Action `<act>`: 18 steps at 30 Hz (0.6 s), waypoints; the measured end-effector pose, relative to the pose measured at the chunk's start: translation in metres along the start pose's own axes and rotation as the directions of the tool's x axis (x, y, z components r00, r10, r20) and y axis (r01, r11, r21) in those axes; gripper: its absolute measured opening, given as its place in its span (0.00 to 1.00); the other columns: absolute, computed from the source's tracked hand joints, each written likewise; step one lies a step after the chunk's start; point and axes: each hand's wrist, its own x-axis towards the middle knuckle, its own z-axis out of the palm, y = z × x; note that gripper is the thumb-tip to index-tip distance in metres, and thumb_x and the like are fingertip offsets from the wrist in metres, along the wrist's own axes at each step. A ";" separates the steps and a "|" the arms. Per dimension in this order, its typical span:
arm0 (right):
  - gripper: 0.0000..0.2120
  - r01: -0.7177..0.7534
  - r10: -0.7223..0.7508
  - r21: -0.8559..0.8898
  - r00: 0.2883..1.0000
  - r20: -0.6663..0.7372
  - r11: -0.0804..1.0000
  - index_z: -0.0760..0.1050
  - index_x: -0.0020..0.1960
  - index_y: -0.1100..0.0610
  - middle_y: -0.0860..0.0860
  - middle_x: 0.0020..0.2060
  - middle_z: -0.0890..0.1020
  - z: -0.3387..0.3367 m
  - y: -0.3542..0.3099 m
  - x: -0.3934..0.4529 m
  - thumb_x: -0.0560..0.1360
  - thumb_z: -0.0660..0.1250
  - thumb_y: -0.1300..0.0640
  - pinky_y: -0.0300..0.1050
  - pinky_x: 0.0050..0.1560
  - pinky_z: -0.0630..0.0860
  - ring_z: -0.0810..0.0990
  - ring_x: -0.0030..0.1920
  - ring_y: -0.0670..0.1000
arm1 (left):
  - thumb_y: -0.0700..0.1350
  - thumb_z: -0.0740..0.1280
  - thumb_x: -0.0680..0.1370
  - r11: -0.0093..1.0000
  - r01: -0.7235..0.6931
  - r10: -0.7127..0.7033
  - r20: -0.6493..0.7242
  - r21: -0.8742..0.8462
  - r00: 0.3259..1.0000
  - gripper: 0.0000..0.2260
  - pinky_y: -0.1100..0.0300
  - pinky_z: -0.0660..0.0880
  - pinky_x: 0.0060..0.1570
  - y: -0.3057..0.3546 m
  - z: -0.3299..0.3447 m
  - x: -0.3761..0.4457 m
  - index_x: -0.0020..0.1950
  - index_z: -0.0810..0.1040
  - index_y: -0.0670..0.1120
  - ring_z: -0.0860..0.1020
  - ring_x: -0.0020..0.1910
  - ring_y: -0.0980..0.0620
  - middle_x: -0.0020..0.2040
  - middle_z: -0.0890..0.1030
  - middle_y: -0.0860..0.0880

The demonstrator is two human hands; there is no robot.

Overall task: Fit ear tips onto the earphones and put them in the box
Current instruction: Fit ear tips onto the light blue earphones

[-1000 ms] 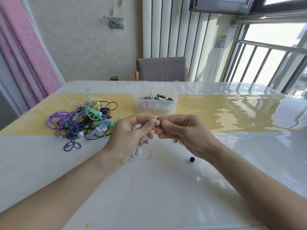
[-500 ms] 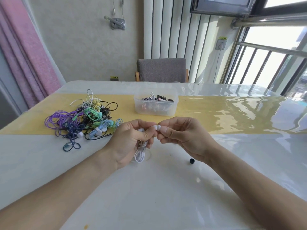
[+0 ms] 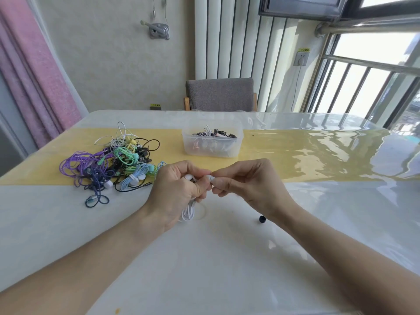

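Observation:
My left hand (image 3: 175, 192) grips a white earphone (image 3: 189, 178), whose coiled white cable (image 3: 188, 213) hangs below the palm to the table. My right hand (image 3: 245, 185) pinches a small white earbud end (image 3: 211, 178) right against the left fingertips; whether a tip sits on it is hidden by the fingers. A clear plastic box (image 3: 212, 151) with several earphones inside stands behind the hands on the yellow runner. A tangled heap of coloured earphones (image 3: 109, 164) lies to the left. One small dark ear tip (image 3: 262, 219) lies on the table by my right wrist.
The glossy white table (image 3: 204, 269) has a yellow runner (image 3: 295, 153) across its middle. A grey chair (image 3: 219, 94) stands behind the far edge. Pink curtain on the left, window bars on the right.
Both hands have stayed together at the table's middle, sinking slightly toward the table, with the fingers still working on the white earbud. Nothing else has moved.

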 end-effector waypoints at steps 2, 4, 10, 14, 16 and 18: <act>0.03 0.047 -0.051 -0.109 0.998 -0.035 0.993 0.86 0.45 0.60 0.55 0.37 0.87 0.001 0.001 0.000 0.72 0.75 0.66 0.40 0.42 0.80 0.85 0.37 0.51 | 0.26 0.66 0.74 0.999 0.043 -0.044 -0.014 -0.014 0.999 0.09 0.63 0.69 0.26 0.000 0.001 -0.001 0.39 0.77 0.39 0.71 0.24 0.51 0.29 0.77 0.43; 0.04 0.119 -0.146 -0.255 0.985 -0.090 0.960 0.86 0.44 0.57 0.50 0.36 0.87 0.002 0.001 0.000 0.71 0.78 0.64 0.35 0.42 0.79 0.85 0.37 0.47 | 0.26 0.66 0.74 0.991 0.117 -0.118 -0.006 -0.061 0.993 0.08 0.63 0.67 0.26 0.001 0.002 0.000 0.39 0.77 0.38 0.70 0.24 0.50 0.29 0.77 0.42; 0.03 0.329 -0.427 -0.525 0.901 -0.074 0.785 0.85 0.45 0.57 0.50 0.37 0.85 0.006 0.010 0.000 0.73 0.76 0.64 0.31 0.42 0.77 0.83 0.37 0.44 | 0.27 0.65 0.73 0.971 0.180 -0.182 0.002 -0.155 0.983 0.07 0.62 0.68 0.27 0.002 0.002 0.002 0.39 0.78 0.38 0.71 0.26 0.49 0.30 0.76 0.42; 0.03 0.061 -0.092 -0.247 0.989 -0.118 0.967 0.86 0.46 0.59 0.51 0.37 0.87 0.008 0.007 -0.001 0.74 0.74 0.64 0.43 0.45 0.82 0.86 0.38 0.49 | 0.28 0.67 0.74 0.997 0.046 -0.051 -0.080 -0.058 0.996 0.07 0.62 0.71 0.28 -0.004 0.002 0.002 0.40 0.79 0.39 0.72 0.26 0.50 0.30 0.78 0.43; 0.02 -0.048 0.043 -0.051 0.994 -0.097 0.998 0.86 0.46 0.62 0.55 0.37 0.87 0.006 0.004 0.001 0.74 0.75 0.64 0.45 0.44 0.82 0.86 0.38 0.53 | 0.29 0.69 0.73 0.999 -0.034 0.035 -0.110 0.013 0.993 0.07 0.62 0.72 0.29 -0.006 0.003 0.001 0.40 0.80 0.39 0.74 0.26 0.51 0.30 0.79 0.45; 0.03 -0.180 0.190 0.166 0.981 -0.044 0.969 0.85 0.46 0.63 0.57 0.36 0.86 0.005 0.003 0.002 0.73 0.74 0.63 0.42 0.43 0.81 0.84 0.37 0.52 | 0.29 0.70 0.73 0.993 -0.090 0.100 -0.131 0.080 0.986 0.06 0.63 0.73 0.30 -0.009 0.004 0.001 0.41 0.80 0.40 0.74 0.27 0.52 0.29 0.79 0.47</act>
